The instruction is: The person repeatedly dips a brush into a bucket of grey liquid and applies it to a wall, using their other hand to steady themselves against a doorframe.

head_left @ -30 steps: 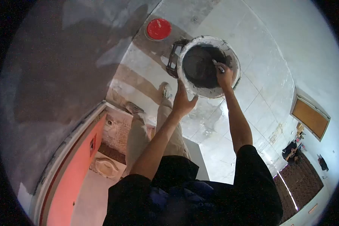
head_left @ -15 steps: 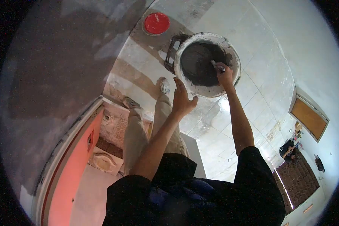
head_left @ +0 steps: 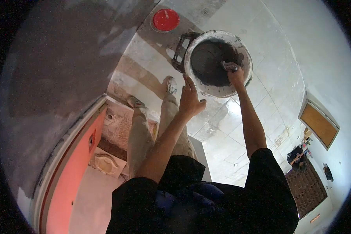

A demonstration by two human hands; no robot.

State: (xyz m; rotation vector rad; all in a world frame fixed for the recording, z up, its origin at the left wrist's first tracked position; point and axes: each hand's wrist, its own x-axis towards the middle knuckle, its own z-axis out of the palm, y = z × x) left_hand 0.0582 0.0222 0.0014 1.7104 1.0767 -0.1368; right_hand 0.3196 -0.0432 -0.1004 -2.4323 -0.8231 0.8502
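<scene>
A round white bucket (head_left: 190, 80) holds dark grey wet plaster (head_left: 208, 64), and its inner wall and rim are smeared with the same stuff. Over the plaster's right side, my right hand (head_left: 236, 78) is closed around a short plaster-smeared hand tool (head_left: 227, 65), whose working end is hidden. My left hand (head_left: 192, 100) is beside the near left of the bucket, fingers stretched out, thumb apart, fingertips right at the rim, holding nothing.
A dark plaster-crusted stand (head_left: 179, 52) shows at the bucket's left side. Farther left, a red-topped tub (head_left: 166, 20) stands by the grey wall (head_left: 62, 70). A pink door (head_left: 76, 167) is at lower left, and a framed board (head_left: 319, 124) leans against the right wall.
My right hand has shifted slightly right inside the bucket, and the tool has turned in its grip. My left hand stays near the rim. The view has moved a little.
</scene>
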